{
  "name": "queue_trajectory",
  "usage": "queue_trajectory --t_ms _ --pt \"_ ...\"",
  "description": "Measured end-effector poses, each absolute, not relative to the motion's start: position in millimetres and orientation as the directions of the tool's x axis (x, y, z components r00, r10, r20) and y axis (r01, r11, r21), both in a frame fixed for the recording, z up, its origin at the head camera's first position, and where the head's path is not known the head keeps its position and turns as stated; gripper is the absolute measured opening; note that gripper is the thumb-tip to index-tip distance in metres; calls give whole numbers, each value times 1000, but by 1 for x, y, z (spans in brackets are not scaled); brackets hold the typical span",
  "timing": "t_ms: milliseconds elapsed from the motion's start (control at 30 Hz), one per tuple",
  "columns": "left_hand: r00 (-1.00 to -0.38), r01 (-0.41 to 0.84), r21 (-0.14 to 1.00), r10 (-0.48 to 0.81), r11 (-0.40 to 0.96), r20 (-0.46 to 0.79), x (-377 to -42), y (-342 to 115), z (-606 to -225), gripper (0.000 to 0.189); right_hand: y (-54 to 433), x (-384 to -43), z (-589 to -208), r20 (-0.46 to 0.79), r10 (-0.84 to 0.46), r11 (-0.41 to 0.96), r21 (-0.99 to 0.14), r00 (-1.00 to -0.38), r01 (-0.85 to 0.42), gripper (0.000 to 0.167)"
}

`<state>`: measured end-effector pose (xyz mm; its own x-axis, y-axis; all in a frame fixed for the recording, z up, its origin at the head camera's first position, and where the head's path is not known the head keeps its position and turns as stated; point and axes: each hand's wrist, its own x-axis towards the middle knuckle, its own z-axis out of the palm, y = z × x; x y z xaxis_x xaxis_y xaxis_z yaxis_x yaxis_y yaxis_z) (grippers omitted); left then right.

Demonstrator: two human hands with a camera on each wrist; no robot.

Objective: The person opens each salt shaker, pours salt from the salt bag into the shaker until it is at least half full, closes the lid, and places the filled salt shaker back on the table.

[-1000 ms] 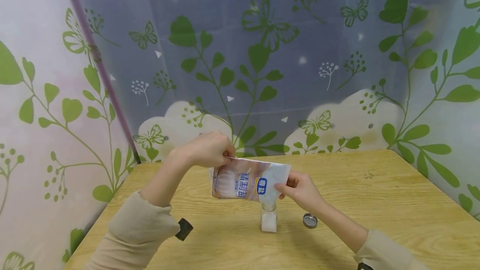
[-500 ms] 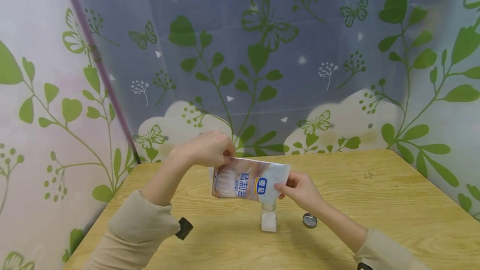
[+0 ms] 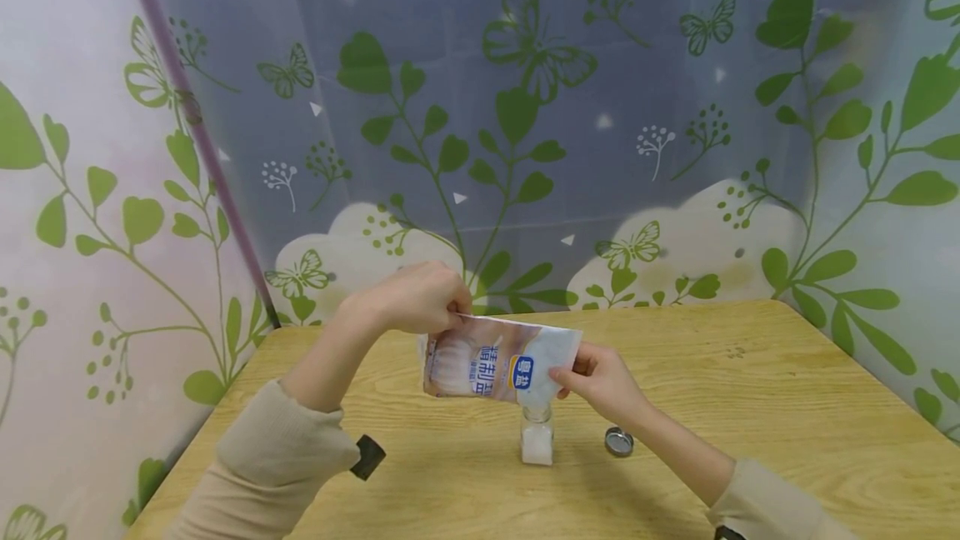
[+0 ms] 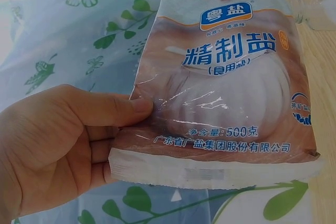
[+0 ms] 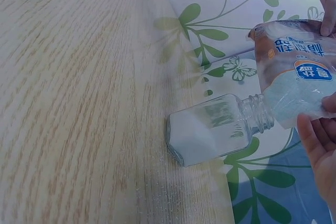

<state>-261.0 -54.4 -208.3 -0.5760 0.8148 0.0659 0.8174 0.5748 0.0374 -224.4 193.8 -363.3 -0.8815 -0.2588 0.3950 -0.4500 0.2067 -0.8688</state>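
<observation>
Salt bag (image 3: 491, 361): was held sideways, corner at jar (image 5: 226, 121) mouth.
L hand (image 3: 416, 298): grip was clamped on bag edge nr base.
R hand (image 3: 600, 377): grip pinched bag's top end.
Jar: stood on bench (image 3: 450, 477), part full w/ white grains (image 5: 189, 140).
Lid (image 3: 618, 442): lay nr jar.

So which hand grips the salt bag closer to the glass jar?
The right hand: it pinches the salt bag at its pale blue end, near the glass jar; the left hand grips the brown part, farther away.
</observation>
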Motion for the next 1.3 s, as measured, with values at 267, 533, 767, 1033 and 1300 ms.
queue_trajectory --t_ms 267,533,767,1033,1300 --pt "-581 814 19 812 581 62 -260 -53 -207 16 196 -222 -362 402 -257 194 -869 -879 -454 19" --pt "-598 801 30 800 597 49 -258 -51 -205 14 196 -219 -361 390 -253 178 -881 -885 -439 21" --pt "-602 799 26 797 601 48 -258 -52 -206 16 196 -220 -361 393 -259 179 -878 -882 -444 22" --pt "-588 809 19 807 588 57 -259 -52 -206 18 195 -220 -361 406 -260 191 -867 -876 -459 21" --pt "-587 810 19 808 587 61 -259 -52 -206 19 195 -219 -360 395 -258 191 -874 -882 -447 21"
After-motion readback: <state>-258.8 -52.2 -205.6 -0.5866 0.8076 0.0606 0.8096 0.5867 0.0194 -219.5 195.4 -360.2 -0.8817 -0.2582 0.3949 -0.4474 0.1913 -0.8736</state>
